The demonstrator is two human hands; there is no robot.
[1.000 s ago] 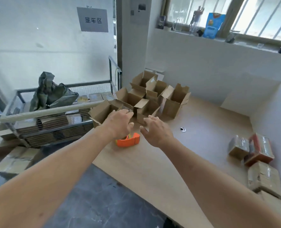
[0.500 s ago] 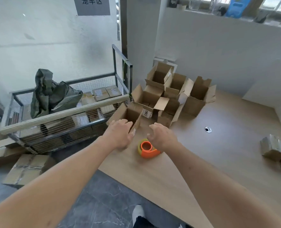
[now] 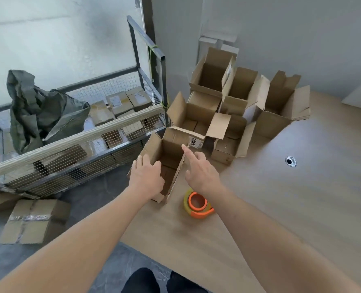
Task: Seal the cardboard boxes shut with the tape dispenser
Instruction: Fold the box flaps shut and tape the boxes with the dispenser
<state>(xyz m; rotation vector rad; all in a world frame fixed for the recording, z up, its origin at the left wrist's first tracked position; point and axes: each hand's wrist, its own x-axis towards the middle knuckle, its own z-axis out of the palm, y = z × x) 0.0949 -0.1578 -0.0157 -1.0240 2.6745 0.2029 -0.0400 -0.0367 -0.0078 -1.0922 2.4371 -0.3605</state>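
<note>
Nearest open box (image 3: 168,163) stood at the tabletop (image 3: 281,208) edge, centre frame; left hand (image 3: 146,178) rested on its near wall, fingers loosely spread, probably steadying it. Right hand (image 3: 199,171) hovered beside the right flap, fingers extended, empty. Tape dispenser (image 3: 197,205) lay ungripped just below, within reach for sealing.

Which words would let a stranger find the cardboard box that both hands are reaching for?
Start at the wooden table and find its corner beside the wire cage cart. The nearest open box sits at that table edge, in front of the cluster of other open boxes. It alone has the left hand on its near wall, and the orange tape dispenser lies right beside it.
</note>
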